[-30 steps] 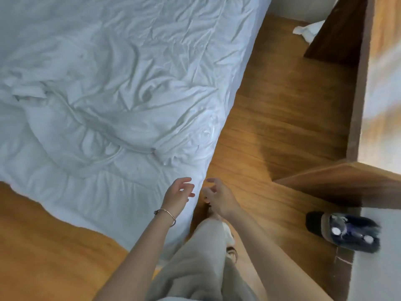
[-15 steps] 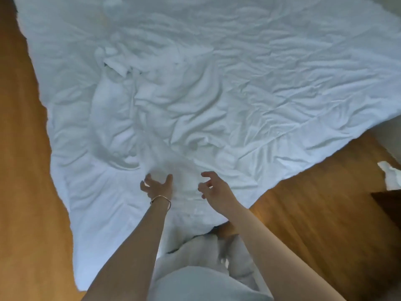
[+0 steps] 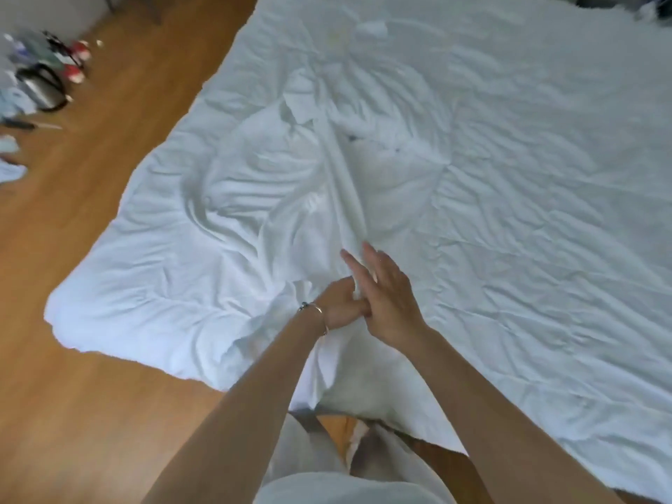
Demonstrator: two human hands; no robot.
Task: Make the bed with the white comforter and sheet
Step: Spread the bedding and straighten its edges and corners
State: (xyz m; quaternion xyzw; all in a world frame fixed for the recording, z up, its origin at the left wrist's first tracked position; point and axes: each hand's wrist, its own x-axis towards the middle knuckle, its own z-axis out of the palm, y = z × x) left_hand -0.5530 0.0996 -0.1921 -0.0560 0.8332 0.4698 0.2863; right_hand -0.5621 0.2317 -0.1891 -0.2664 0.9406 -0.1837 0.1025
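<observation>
Head view, the only one: we are looking down on the white comforter [image 3: 491, 183], which is lying spread and heavily wrinkled, covering most of the frame, its left corner hanging toward the wooden floor [image 3: 91, 249]. A long raised ridge [image 3: 345, 183] is running up the fabric from our hands toward the middle. Our left hand [image 3: 336, 309], bracelet on the wrist, is curling round a bunch of the cloth at the near edge and gripping it. Our right hand [image 3: 385, 303] is lying just beside it, touching it, fingers straight and stretched forward over the fabric, holding nothing that we can make out. We cannot tell sheet from comforter here, all white. Clutter with a dark bag [image 3: 42, 87] is sitting on the floor far left.

We are judging the step as gathering the near edge to pull and flatten the cover; early stage, wrinkles everywhere. Next move is probably calling for the right hand to close on the cloth too, then both hands drawing apart and tugging to take out the ridge.
</observation>
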